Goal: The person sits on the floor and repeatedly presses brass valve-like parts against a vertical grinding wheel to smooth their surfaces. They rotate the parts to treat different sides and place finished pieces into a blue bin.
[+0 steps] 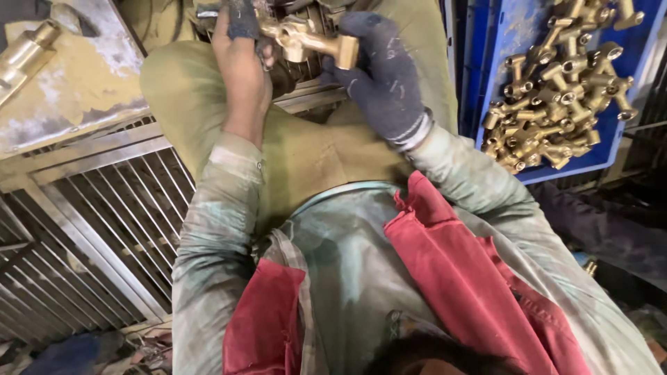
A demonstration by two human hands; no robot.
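Observation:
A brass tap-shaped fitting [313, 40] is held over my lap at the top of the view. My right hand [382, 76], in a dark blue knitted glove, grips its squared right end. My left hand [240, 62] is mostly bare, with a dark cover over the fingers. It closes on the fitting's left end, against a dark machine part that is mostly hidden behind both hands. My olive trousers and red-and-grey shirt fill the middle of the view.
A blue plastic crate [500, 42] at the upper right holds several similar brass fittings [556, 97]. A metal grating [104, 208] slopes at the left. Above it, a larger brass part [24, 52] lies on a dusty worn surface.

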